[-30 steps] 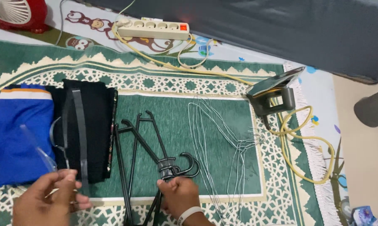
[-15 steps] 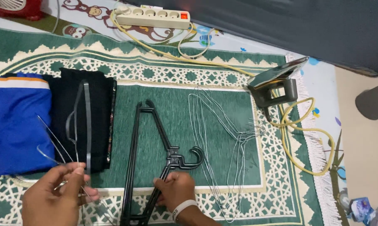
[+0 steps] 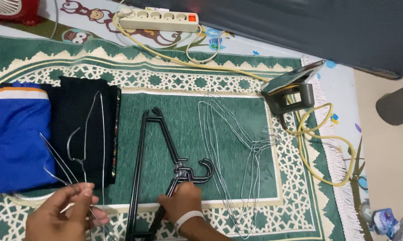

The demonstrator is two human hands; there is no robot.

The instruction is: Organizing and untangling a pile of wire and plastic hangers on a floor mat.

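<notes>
While the left hand (image 3: pixel 61 216) pinches thin wire hangers (image 3: pixel 83 143), the right hand (image 3: pixel 181 201) grips stacked black plastic hangers (image 3: pixel 154 156).

Wire hangers (image 3: pixel 237 151) thin shiny metal; black hangers (image 3: pixel 154 165) glossy plastic; green rug (image 3: pixel 183 120) matt woven cloth.

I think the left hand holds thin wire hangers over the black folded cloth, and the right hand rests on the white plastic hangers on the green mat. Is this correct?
Not quite: the plastic hangers under the right hand are black, not white, as the head view shows. The rest holds: the left hand holds thin wire hangers over the black folded cloth, and the plastic ones lie on the green mat.
</notes>
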